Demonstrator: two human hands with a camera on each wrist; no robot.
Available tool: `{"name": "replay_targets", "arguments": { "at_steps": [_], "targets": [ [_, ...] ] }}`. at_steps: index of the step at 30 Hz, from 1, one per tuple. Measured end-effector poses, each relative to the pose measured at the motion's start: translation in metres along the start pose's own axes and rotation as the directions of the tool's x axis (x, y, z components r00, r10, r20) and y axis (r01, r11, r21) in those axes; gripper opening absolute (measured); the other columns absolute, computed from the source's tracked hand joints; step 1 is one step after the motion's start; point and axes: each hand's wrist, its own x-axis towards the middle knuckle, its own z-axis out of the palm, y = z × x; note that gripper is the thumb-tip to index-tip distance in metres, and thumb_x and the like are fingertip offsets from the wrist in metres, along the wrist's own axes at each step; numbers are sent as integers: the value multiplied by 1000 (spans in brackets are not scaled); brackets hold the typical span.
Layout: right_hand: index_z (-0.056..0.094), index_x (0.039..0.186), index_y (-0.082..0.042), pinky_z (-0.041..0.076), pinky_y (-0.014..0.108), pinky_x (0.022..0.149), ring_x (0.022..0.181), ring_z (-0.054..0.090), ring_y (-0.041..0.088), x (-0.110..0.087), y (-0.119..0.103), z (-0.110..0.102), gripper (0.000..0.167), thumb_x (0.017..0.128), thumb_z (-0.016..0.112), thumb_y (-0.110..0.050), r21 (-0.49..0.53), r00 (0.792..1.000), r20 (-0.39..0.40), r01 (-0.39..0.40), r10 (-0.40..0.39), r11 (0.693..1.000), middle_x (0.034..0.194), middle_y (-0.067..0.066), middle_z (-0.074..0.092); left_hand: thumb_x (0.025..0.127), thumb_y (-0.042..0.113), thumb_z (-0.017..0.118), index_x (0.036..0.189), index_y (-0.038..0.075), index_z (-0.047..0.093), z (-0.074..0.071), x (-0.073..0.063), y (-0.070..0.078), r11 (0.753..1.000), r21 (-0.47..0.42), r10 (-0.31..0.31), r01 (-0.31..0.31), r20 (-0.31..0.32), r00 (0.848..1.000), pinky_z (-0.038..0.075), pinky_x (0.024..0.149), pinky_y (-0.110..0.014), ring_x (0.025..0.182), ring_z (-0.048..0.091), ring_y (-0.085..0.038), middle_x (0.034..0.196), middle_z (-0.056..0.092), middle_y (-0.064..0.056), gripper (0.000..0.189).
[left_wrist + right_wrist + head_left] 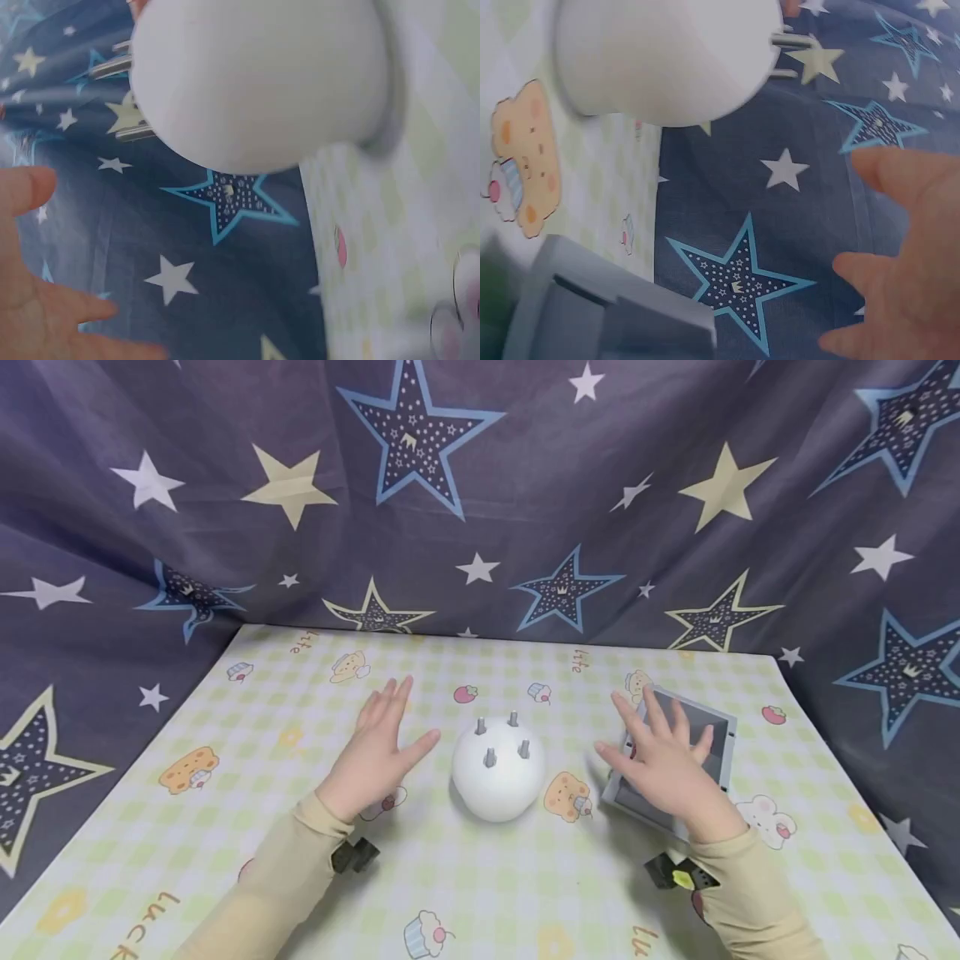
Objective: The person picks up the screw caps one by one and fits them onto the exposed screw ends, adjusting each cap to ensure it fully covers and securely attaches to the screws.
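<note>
A white rounded object (497, 793) like a ball or dome sits on the table between the two hands, with several grey metal pegs (491, 757) sticking up from its top. To its left hovers my left hand (378, 762), fingers spread and holding nothing. My right hand (666, 768), also spread and without anything in it, is over a grey tray (730, 752), hiding part of its inside. Something small and reddish shows at the tray's left, mostly covered by the hand. Both wrist views show the white body (262, 75) apart from the fingers.
A pale green checked cloth with cartoon prints covers the table (465, 893). Behind and at both sides hangs a dark curtain (525, 485) with stars. Each wrist wears a small black device (355, 856).
</note>
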Motion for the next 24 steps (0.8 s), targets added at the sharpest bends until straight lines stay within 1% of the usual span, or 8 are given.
{"name": "replay_targets", "arguments": {
  "at_steps": [2,5,9,12,15,19,22,24],
  "targets": [
    [14,153,-22,-12,78,96,137,-8,55,1,2,-6,74,94,43,-57,72,999,50,10,-13,997,158,18,-6,95,45,50,151,5,18,-3,5,-1,992,-114,-40,51,96,995,18,114,-58,142,17,-43,154,20,-23,75],
    [19,152,-18,-5,76,101,139,0,53,2,6,-14,71,95,44,-52,168,995,87,25,-40,986,158,21,3,96,43,48,149,4,24,-4,13,-5,951,-277,-73,135,221,972,28,112,-54,138,30,-39,150,32,-22,69],
    [31,148,-9,16,68,108,138,19,47,5,11,-21,63,98,44,-45,275,991,120,26,-61,961,152,23,25,96,41,49,145,5,30,-1,23,-9,836,-468,-95,285,388,917,39,106,-53,136,34,-39,149,34,-19,63],
    [41,141,-4,31,61,105,133,35,43,8,15,-23,55,99,45,-39,350,986,151,19,-77,937,145,22,40,96,39,49,145,5,30,3,32,-12,751,-528,-102,397,501,859,45,99,-52,136,32,-40,150,31,-16,62],
    [49,134,-2,39,58,101,125,46,39,14,18,-27,48,99,45,-35,381,976,190,23,-103,924,136,21,51,97,34,47,146,4,27,7,39,-12,713,-535,-81,454,580,811,48,96,-53,136,31,-42,151,27,-18,61],
    [49,133,1,42,54,100,122,49,38,27,22,-36,48,99,44,-33,444,952,277,-8,-129,896,133,23,52,97,29,45,147,3,23,13,45,-11,663,-546,-41,511,656,753,45,97,-57,137,28,-43,152,25,-20,59],
    [43,135,5,43,54,100,122,50,38,39,26,-42,51,100,42,-32,514,929,345,-68,-133,855,133,27,50,97,27,45,147,2,21,19,46,-9,640,-554,-10,532,687,727,43,98,-58,137,28,-43,150,26,-21,60],
    [42,136,6,43,54,100,119,54,32,46,29,-47,52,100,41,-31,549,916,380,-110,-130,828,130,25,53,97,26,46,146,2,21,22,46,-8,629,-563,1,537,691,723,43,98,-59,136,30,-43,149,29,-22,60]
  ]
}}
